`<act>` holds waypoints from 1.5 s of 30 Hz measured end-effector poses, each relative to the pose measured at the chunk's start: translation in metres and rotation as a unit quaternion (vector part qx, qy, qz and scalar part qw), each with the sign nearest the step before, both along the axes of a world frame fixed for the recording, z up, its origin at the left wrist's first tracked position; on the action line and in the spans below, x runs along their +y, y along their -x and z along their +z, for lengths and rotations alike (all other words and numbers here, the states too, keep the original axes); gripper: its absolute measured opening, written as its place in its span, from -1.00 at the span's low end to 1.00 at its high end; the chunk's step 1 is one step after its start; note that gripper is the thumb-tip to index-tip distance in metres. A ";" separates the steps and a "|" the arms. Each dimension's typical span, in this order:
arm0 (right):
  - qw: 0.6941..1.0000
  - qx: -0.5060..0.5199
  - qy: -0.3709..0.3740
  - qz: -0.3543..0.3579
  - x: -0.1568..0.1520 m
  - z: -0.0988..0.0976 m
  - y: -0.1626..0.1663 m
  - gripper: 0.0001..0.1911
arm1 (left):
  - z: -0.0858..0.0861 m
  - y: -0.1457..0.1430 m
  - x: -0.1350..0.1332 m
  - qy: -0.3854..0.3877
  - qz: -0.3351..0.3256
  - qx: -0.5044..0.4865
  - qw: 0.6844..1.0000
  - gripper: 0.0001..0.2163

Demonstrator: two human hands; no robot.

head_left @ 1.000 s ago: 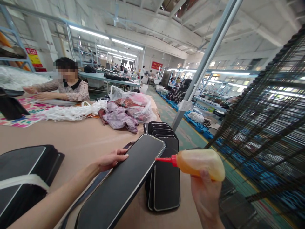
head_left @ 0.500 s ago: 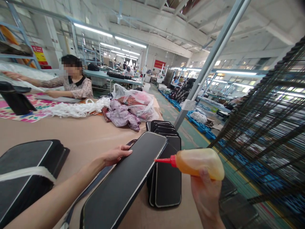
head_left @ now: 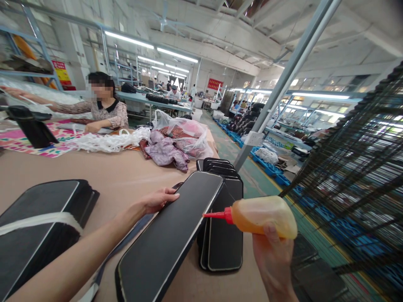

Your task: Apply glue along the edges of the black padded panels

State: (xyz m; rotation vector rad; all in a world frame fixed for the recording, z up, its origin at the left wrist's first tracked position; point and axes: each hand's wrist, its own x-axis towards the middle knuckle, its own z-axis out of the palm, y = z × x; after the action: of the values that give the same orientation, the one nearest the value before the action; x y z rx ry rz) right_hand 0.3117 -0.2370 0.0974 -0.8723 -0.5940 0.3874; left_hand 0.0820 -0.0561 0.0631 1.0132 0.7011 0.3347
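Observation:
My left hand [head_left: 160, 199] is closed on the upper left edge of a long black panel [head_left: 170, 239] with rounded corners and a pale line around its rim. The panel lies tilted towards me. In my right hand [head_left: 273, 262] is a squeeze glue bottle [head_left: 267, 214], translucent, with amber liquid inside and a red nozzle. Its tip touches or nearly touches the panel's right edge, and a thin strand trails from near the panel's upper corner. Beneath and to the right, similar black panels [head_left: 226, 245] lie in a fanned stack.
At left is a bundle of black panels [head_left: 37, 247] tied with a white strip [head_left: 40, 220]. A plastic bag [head_left: 201, 136], purple cloth [head_left: 168, 151], white strips [head_left: 110, 141] and a black flask [head_left: 31, 128] lie beyond. A co-worker [head_left: 105, 107] sits across the table; a wire rack [head_left: 355, 159] stands right.
The nozzle tip has slid a little down the panel's right edge, towards me. My view has shifted slightly; both hands keep their holds. The co-worker's arms have moved.

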 end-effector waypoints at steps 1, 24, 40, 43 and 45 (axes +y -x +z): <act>1.000 0.001 0.001 -0.002 0.000 0.000 0.000 -0.61 | 0.000 0.000 0.000 0.001 -0.001 -0.001 1.000 -0.52; 0.999 0.016 0.032 0.023 -0.008 -0.003 0.012 -0.55 | -0.006 -0.001 0.008 0.011 0.023 0.007 1.000 -0.59; 0.998 0.032 0.040 0.026 -0.014 0.001 0.022 -0.57 | -0.010 -0.006 0.015 0.018 0.028 0.016 0.999 -0.63; 0.998 0.030 0.037 0.033 -0.015 0.002 0.024 -0.49 | -0.010 -0.007 0.016 0.021 0.029 0.014 0.999 -0.62; 0.998 0.037 0.038 0.035 -0.016 0.001 0.024 -0.45 | -0.011 -0.007 0.017 0.024 0.029 0.014 0.999 -0.62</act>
State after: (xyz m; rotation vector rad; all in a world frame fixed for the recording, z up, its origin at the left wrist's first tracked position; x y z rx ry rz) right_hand 0.2877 -0.2527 0.0988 -0.9082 -0.5459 0.5069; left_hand 0.0890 -0.0393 0.0523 0.9557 0.7610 0.3532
